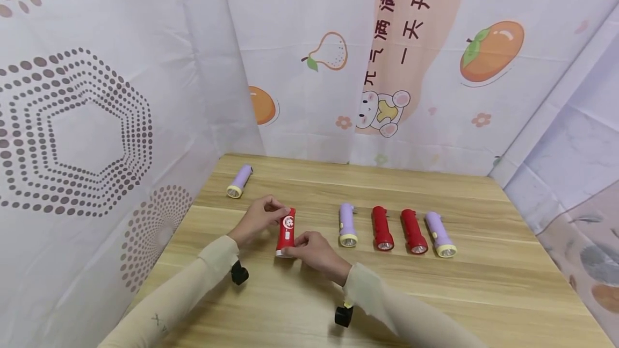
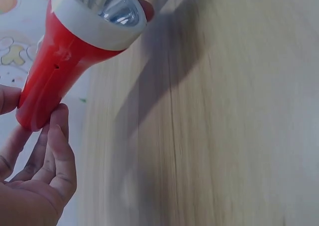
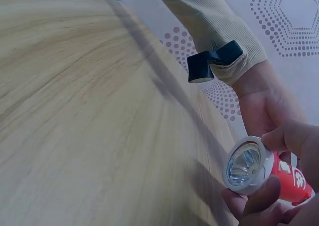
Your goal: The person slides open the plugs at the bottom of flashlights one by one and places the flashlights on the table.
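A red flashlight [image 1: 286,232] with a white head and a white printed mark is held between both hands, a little above the wooden table. My left hand [image 1: 256,219] pinches its tail end between thumb and fingers. At the white head, my right hand [image 1: 318,254] grips the rim from the side, as the right wrist view shows with the clear lens and reflector [image 3: 244,165] facing outward. In the left wrist view the red body [image 2: 60,51] tapers down to the left fingertips [image 2: 60,131].
A purple flashlight [image 1: 242,179] with a yellow rim lies at the back left. Right of the hands, a purple [image 1: 346,223], a red [image 1: 381,227], another red [image 1: 413,230] and another purple flashlight [image 1: 439,232] lie in a row. Printed curtains [image 1: 300,106] surround the table [image 1: 464,299].
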Tool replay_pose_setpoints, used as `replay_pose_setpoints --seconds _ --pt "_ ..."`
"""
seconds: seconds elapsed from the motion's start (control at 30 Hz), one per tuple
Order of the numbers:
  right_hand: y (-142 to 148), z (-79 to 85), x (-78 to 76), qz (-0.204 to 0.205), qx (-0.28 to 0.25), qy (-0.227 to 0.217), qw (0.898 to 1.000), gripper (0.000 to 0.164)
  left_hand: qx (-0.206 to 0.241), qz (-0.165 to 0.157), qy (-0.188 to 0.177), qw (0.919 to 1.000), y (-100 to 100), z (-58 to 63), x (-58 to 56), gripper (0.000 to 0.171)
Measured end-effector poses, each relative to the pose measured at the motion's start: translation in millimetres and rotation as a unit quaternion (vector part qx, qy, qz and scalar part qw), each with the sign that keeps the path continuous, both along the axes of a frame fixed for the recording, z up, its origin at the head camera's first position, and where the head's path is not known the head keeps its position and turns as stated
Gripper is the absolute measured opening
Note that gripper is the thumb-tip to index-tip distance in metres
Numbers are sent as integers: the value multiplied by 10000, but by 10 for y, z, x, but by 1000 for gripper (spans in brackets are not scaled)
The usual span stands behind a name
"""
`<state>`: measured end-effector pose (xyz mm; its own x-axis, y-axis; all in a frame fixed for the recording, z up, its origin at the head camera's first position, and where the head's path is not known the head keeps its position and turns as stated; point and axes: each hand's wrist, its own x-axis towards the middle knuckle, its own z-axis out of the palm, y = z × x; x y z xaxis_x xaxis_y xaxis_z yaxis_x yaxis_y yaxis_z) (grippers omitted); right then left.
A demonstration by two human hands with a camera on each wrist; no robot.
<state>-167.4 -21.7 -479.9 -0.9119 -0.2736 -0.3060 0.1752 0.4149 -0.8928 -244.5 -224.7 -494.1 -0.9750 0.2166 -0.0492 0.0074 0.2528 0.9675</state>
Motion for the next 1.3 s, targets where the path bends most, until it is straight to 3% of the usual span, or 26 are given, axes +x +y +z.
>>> replay_pose_setpoints --seconds 0.27,0.57,0.97,1.3 --pt "100 -45 20 171 98 129 9997 38 248 -201 -72 9995 102 53 58 23" --pt "167 -72 31 204 54 212 9996 39 313 -357 153 9988 137 27 51 18" --pt "245 -198 26 282 -37 393 9988 40 438 -432 164 9980 197 -23 76 23" --pt "308 -196 15 437 -97 671 9967 40 397 -439 21 9982 218 55 93 32"
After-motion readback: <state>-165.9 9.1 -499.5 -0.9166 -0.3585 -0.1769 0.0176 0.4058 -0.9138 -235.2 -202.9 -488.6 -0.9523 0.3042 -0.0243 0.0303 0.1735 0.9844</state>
